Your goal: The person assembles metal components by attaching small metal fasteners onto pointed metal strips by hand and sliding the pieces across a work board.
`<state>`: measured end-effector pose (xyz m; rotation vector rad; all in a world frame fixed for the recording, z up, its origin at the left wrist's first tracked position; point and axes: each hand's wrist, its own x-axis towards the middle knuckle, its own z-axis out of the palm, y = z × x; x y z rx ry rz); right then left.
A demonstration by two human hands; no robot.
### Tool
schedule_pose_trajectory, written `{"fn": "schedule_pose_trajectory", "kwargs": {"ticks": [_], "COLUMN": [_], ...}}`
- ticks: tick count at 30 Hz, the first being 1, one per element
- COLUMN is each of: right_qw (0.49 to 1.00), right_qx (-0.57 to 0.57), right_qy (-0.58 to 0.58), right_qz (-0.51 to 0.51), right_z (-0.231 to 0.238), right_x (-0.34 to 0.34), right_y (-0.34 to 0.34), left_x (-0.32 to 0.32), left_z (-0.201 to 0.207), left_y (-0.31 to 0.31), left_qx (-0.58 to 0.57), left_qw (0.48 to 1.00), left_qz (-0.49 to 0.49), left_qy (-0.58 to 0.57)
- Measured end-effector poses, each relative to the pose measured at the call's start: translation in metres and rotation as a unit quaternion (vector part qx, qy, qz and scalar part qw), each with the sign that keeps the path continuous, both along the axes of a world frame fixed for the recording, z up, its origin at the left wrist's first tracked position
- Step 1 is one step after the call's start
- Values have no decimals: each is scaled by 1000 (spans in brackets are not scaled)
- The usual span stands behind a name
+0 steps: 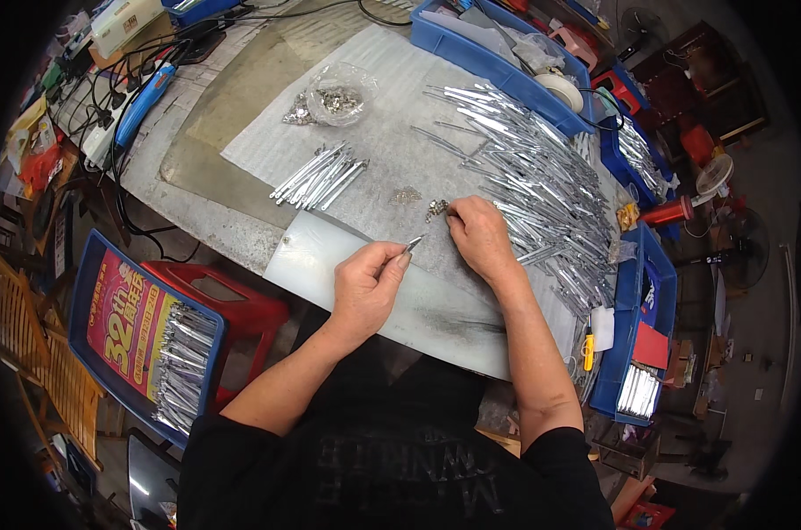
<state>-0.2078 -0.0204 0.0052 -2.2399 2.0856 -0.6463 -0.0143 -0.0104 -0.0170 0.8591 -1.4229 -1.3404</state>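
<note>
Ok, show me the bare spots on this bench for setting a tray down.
Bare mat lies between the small rod bundle, the bag of small parts and the big rod pile. The white sheet left of the left hand is free. The right side is crowded.

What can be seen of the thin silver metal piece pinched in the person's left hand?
The thin silver metal piece is a slim, shiny, pointed strip, apparently the same kind as the loose silver metal strips piled at the right. Only its tip shows, jutting up and to the right from the left hand, pinched between thumb and fingers. It hangs just above the grey work mat, pointing towards the right hand and the small cluster of tiny metal parts. Its full length is hidden.
</note>
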Motion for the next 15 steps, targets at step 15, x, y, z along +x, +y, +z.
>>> {"fn": "schedule_pose_trajectory", "kwargs": {"ticks": [15], "right_qw": [995], "right_qx": [27], "right_qy": [-96], "right_qz": [-27], "right_z": [2], "right_x": [-4], "right_y": [2], "left_x": [0], "left_z": [1], "left_y": [0], "left_qx": [-8], "left_qw": [1000], "left_qz": [4], "left_qy": [-3]}}
